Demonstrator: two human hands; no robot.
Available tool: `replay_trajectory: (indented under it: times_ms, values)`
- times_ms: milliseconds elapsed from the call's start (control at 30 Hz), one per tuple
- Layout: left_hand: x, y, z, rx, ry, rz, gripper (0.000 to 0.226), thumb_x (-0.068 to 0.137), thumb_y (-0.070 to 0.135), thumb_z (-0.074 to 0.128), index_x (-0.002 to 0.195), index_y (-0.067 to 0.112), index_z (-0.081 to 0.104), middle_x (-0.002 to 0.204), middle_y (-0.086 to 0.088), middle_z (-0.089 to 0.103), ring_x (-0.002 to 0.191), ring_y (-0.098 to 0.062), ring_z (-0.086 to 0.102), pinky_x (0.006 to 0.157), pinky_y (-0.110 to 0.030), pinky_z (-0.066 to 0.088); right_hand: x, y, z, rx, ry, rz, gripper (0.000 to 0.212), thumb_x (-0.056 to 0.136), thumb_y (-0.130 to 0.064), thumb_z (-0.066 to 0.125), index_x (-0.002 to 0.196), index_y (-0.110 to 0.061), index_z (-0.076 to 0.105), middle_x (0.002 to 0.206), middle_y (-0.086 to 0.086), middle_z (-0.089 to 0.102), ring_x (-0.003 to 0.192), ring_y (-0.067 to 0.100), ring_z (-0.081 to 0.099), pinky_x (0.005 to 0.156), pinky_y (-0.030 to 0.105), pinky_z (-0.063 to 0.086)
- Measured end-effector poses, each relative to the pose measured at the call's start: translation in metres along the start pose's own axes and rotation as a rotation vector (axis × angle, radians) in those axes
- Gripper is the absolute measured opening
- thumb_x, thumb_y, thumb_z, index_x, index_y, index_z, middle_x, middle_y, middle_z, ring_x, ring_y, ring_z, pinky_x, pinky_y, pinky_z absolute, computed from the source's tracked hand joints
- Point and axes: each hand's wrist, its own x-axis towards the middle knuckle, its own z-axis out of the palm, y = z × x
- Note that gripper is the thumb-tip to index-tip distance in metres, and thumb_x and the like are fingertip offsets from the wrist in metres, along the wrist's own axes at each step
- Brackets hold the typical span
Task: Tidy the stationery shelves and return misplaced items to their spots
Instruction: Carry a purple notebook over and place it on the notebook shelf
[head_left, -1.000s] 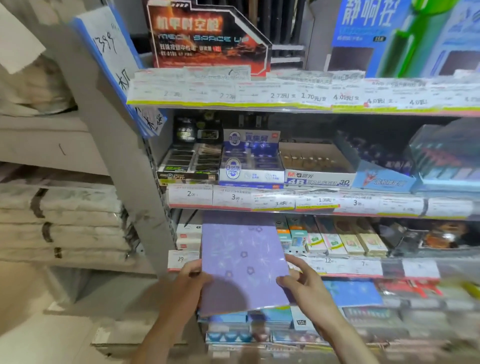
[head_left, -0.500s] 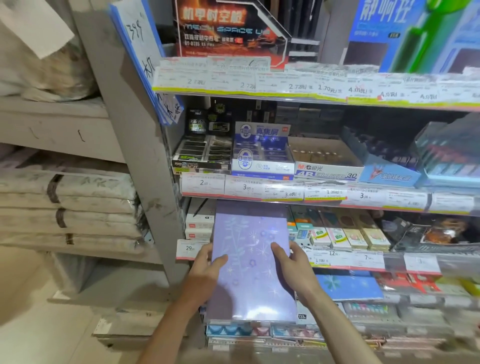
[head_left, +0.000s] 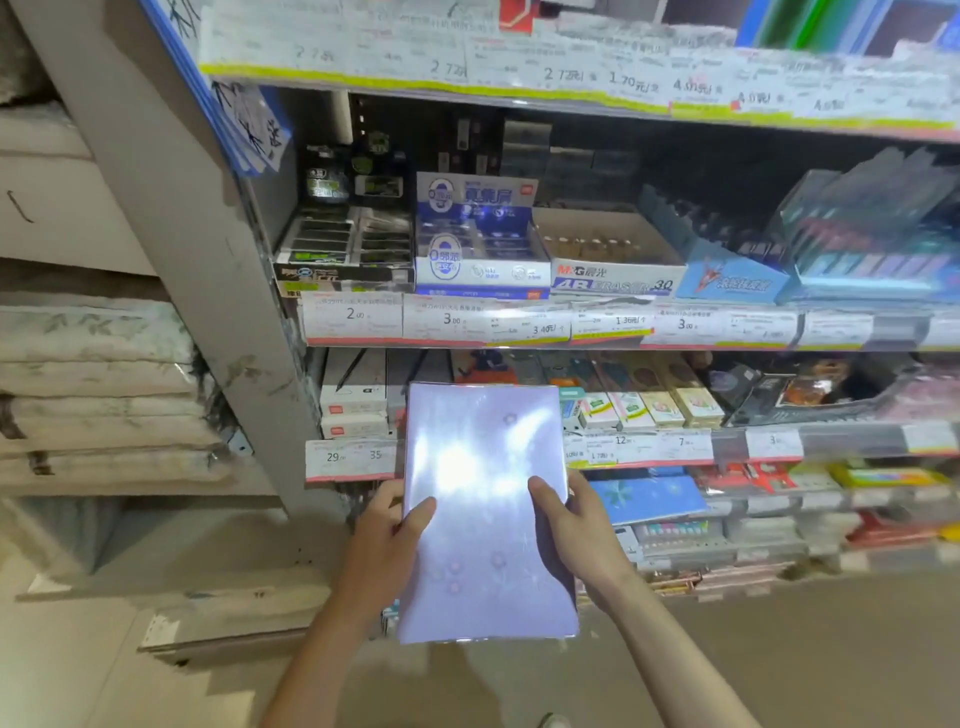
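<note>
Head view: a purple shrink-wrapped notebook pack (head_left: 485, 512) is held upright in front of the shelves, at the height of the price rail of the third shelf down and the shelf beneath it. The left hand (head_left: 387, 540) grips its left edge, thumb curled onto the cover; the right hand (head_left: 574, 525) grips its right edge, thumb likewise on the front. Glare washes out most of the cover (only a few small flower marks show near the bottom).

The pack is probably headed for the lower shelf, where a blue notebook (head_left: 647, 496) with a similar snowflake pattern lies just right of the right hand. To do it well, keep both thumbs pinching so the slick wrap does not slide, tilt the far edge down and feed it in flat beside or on top of the matching stock. Keep the near corners clear of the price rail (head_left: 644, 447), whose tags could be knocked loose.

Legible writing: the eraser box (head_left: 613, 260) on the second shelf reads "M&G", "4B ERASER" and "30". Left of it stands a blue and white box (head_left: 480, 234) with Chinese characters I cannot make out. Price tags there show 2.00, 3.00, 3.40, 1.36 and 3.00; the rail above shows 2.7, 1.70 and 4.0. The rail beside the pack shows 29 and 35 at left, 12, 7 and 3 at right.
</note>
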Motion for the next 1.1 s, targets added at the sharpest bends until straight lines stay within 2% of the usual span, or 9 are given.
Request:
replay_trajectory:
  times_ms: [67, 133, 300, 500, 633, 767, 967, 1033, 1100]
  values:
    - [-0.006, -0.001, 0.007, -0.002, -0.018, 0.014, 0.023, 0.079, 0.060, 0.056, 0.092, 0.040, 0.054, 0.078, -0.024, 0.062, 0.070, -0.038, 0.063, 0.078, -0.059, 0.049, -0.010, 0.008, -0.008, -0.009, 0.021, 0.014, 0.015, 0.101, -0.029, 0.056, 0.113, -0.024, 0.063, 0.106, -0.014, 0.074, 0.099, 0.000, 0.068, 0.085, 0.024, 0.050]
    - [-0.013, 0.005, 0.017, -0.015, -0.039, 0.029, 0.012, 0.084, 0.054, 0.058, 0.093, 0.047, 0.055, 0.083, -0.027, 0.064, 0.076, -0.043, 0.064, 0.075, -0.057, 0.051, -0.018, 0.015, -0.019, -0.028, 0.051, 0.013, 0.015, 0.101, -0.030, 0.056, 0.110, -0.023, 0.064, 0.105, -0.012, 0.074, 0.098, 0.001, 0.068, 0.083, 0.022, 0.049]
    - [-0.030, 0.032, 0.055, -0.084, -0.081, 0.035, 0.007, 0.097, 0.021, 0.060, 0.102, 0.025, 0.057, 0.086, 0.009, 0.076, 0.080, -0.017, 0.073, 0.078, -0.046, 0.054, -0.034, 0.019, -0.058, -0.017, 0.130, -0.016, 0.012, 0.100, -0.030, 0.057, 0.105, -0.022, 0.064, 0.098, -0.012, 0.073, 0.085, -0.002, 0.066, 0.070, 0.010, 0.046]
    - [-0.047, 0.068, 0.115, -0.130, -0.163, 0.135, 0.007, 0.099, 0.017, 0.058, 0.105, 0.020, 0.058, 0.100, -0.004, 0.077, 0.093, -0.026, 0.073, 0.087, -0.055, 0.056, -0.051, 0.024, -0.130, 0.048, 0.217, -0.063, 0.014, 0.100, -0.031, 0.058, 0.110, -0.024, 0.064, 0.105, -0.008, 0.075, 0.099, 0.010, 0.070, 0.091, 0.036, 0.053]
    - [-0.063, 0.102, 0.181, -0.104, -0.159, 0.154, 0.005, 0.098, 0.018, 0.059, 0.102, 0.019, 0.056, 0.093, 0.004, 0.077, 0.086, -0.021, 0.074, 0.086, -0.055, 0.055, -0.065, 0.032, -0.201, 0.089, 0.265, -0.097, 0.018, 0.099, -0.034, 0.058, 0.114, -0.026, 0.064, 0.111, -0.007, 0.074, 0.104, 0.012, 0.070, 0.097, 0.045, 0.052]
    - [-0.088, 0.139, 0.263, -0.090, -0.221, 0.224, 0.004, 0.099, 0.021, 0.058, 0.101, 0.021, 0.056, 0.096, 0.004, 0.077, 0.086, -0.022, 0.074, 0.081, -0.053, 0.057, -0.085, 0.041, -0.292, 0.102, 0.334, -0.133, 0.018, 0.099, -0.033, 0.057, 0.115, -0.026, 0.063, 0.113, -0.009, 0.072, 0.104, 0.009, 0.068, 0.094, 0.040, 0.053]
    - [-0.115, 0.200, 0.393, -0.060, -0.306, 0.344, 0.007, 0.099, 0.022, 0.058, 0.104, 0.026, 0.055, 0.095, 0.007, 0.077, 0.082, -0.015, 0.074, 0.071, -0.039, 0.057, -0.115, 0.049, -0.431, 0.104, 0.480, -0.202, 0.018, 0.100, -0.031, 0.057, 0.116, -0.026, 0.064, 0.110, -0.014, 0.071, 0.091, -0.007, 0.066, 0.072, 0.019, 0.048]
    - [-0.120, 0.220, 0.431, -0.060, -0.342, 0.370, 0.006, 0.099, 0.022, 0.058, 0.103, 0.025, 0.055, 0.094, 0.006, 0.077, 0.079, -0.014, 0.074, 0.062, -0.030, 0.056, -0.121, 0.048, -0.471, 0.099, 0.523, -0.211, 0.014, 0.099, -0.032, 0.057, 0.112, -0.031, 0.063, 0.109, -0.016, 0.070, 0.092, -0.007, 0.066, 0.073, 0.023, 0.049]
    - [-0.119, 0.238, 0.466, -0.050, -0.365, 0.410, 0.005, 0.099, 0.023, 0.058, 0.103, 0.025, 0.055, 0.094, 0.005, 0.077, 0.080, -0.018, 0.074, 0.062, -0.033, 0.055, -0.121, 0.046, -0.508, 0.105, 0.573, -0.222, 0.009, 0.099, -0.031, 0.058, 0.107, -0.032, 0.063, 0.106, -0.016, 0.070, 0.090, -0.006, 0.067, 0.074, 0.027, 0.050]
